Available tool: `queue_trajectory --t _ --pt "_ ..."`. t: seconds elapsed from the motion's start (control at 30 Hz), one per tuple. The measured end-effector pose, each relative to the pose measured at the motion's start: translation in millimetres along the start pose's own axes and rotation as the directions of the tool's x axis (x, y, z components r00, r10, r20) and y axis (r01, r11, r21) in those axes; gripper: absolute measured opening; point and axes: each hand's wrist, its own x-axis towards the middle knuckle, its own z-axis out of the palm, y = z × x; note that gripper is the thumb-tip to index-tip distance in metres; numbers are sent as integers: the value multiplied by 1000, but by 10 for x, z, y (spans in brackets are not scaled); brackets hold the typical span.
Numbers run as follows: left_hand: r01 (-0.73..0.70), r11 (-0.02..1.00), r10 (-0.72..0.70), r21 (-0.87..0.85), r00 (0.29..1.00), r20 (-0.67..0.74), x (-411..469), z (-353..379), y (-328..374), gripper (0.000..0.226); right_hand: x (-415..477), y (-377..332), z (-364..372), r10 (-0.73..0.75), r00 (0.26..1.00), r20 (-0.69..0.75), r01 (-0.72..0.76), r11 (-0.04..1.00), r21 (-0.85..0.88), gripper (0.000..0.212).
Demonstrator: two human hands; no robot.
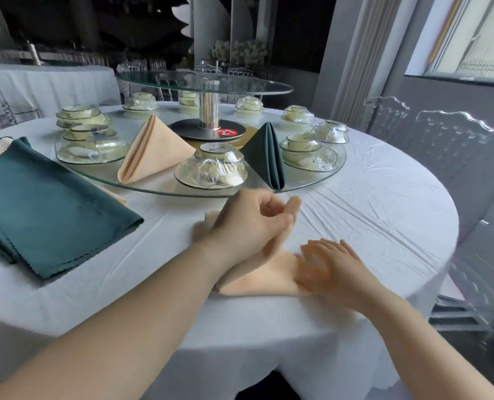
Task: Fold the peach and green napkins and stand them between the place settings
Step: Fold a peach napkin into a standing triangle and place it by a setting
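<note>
A peach napkin (264,277) lies partly folded on the white tablecloth near the table's front edge. My left hand (248,223) grips its far part, fingers curled round the cloth. My right hand (331,264) presses flat on its right corner; it is motion-blurred. On the glass turntable (153,189) a folded peach napkin (153,150) and a folded green napkin (267,155) stand upright on either side of a wrapped place setting (211,170). A stack of flat green napkins (41,206) lies at the left.
More wrapped bowl-and-cup settings (307,153) ring the turntable. A raised glass tier on a chrome post (209,111) stands at its centre. Clear chairs (442,140) stand to the right of the round table (384,220).
</note>
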Motion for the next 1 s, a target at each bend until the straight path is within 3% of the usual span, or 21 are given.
queue_trajectory --t 0.07,0.13,0.2,0.33,0.4,0.5,0.6,0.67,0.77,0.87,1.0 --pt "4 996 -8 87 999 52 -54 242 -67 26 -77 59 48 134 986 -95 -131 991 38 50" --pt "-48 948 4 314 990 138 -117 417 -130 27 -106 63 95 178 972 -154 -164 981 99 59" --pt "-100 896 16 434 981 193 -168 532 -193 25 -104 74 99 223 959 -178 -188 963 192 68" --pt "-152 839 51 523 978 202 -200 640 -291 30 -81 168 78 332 929 -162 -232 866 443 22" --pt "-198 813 80 548 970 232 -205 658 -325 31 -79 209 70 343 923 -176 -212 833 512 8" --pt "-244 780 84 577 953 290 -219 676 -360 40 -62 218 40 363 913 -183 -195 786 586 16" --pt "-291 738 71 609 931 359 -224 706 -407 75 -47 165 -59 459 850 -257 -171 704 690 24" --pt "-293 751 58 592 922 383 -227 719 -436 67 -40 48 -118 432 842 -324 -95 709 698 26" --pt "-222 835 43 503 939 343 -218 680 -452 23 4 -210 -110 301 887 -350 -7 766 643 25" --pt "-10 971 -43 239 975 217 -186 587 -456 31 89 -349 1 267 915 -304 -31 796 605 29" --pt "155 979 -164 -134 985 -61 -175 520 -453 30 94 -317 206 216 966 -139 -119 856 503 29"
